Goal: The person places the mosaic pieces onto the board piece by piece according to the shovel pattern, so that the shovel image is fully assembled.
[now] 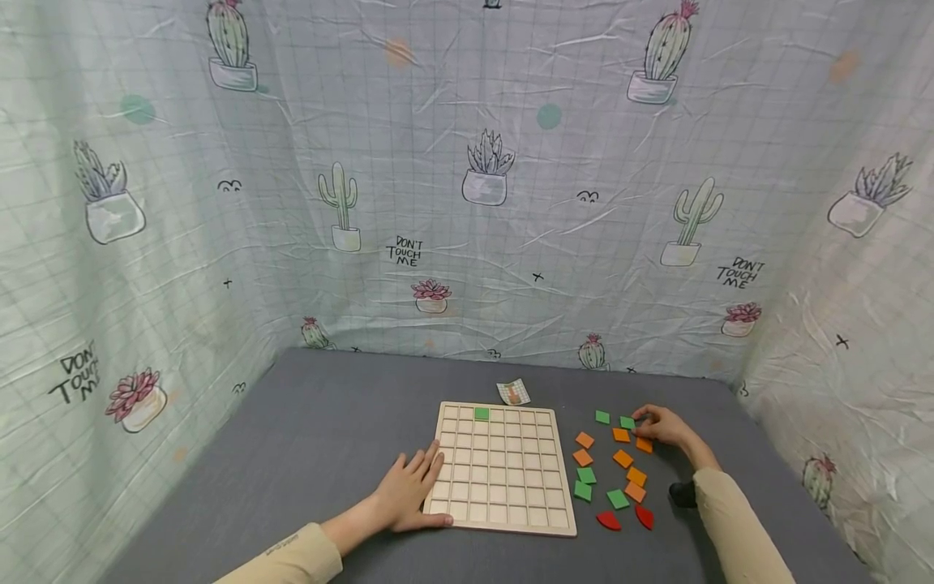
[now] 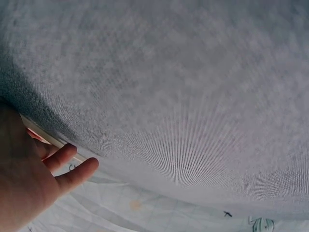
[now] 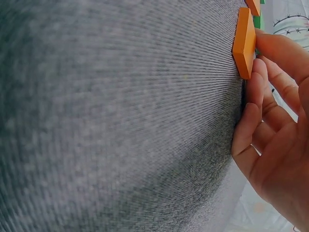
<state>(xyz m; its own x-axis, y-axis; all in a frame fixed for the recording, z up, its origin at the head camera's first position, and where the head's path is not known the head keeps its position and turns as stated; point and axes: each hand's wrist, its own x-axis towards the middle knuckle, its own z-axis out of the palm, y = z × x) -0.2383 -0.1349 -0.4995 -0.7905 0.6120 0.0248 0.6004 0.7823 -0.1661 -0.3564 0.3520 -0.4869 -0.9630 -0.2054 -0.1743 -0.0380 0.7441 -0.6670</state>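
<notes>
A pale wooden board (image 1: 503,515) with a grid of square recesses lies on the table, one green tile (image 1: 481,414) in its top row. My left hand (image 1: 409,491) rests at the board's left edge, fingers spread and thumb along the near corner. In the left wrist view, the fingers (image 2: 72,169) extend beside the board's edge. Right of the board, my right hand (image 1: 662,426) pinches a green square tile (image 1: 627,422) by its right side, between thumb and fingers. An orange tile (image 3: 245,43) partly hides that contact in the right wrist view.
Several orange tiles (image 1: 623,458), more green tiles (image 1: 618,499) and two red rounded pieces (image 1: 609,521) lie between board and right arm. A small printed card (image 1: 514,392) lies behind the board. Cactus-print curtain (image 1: 540,268) encloses the grey table (image 1: 328,438).
</notes>
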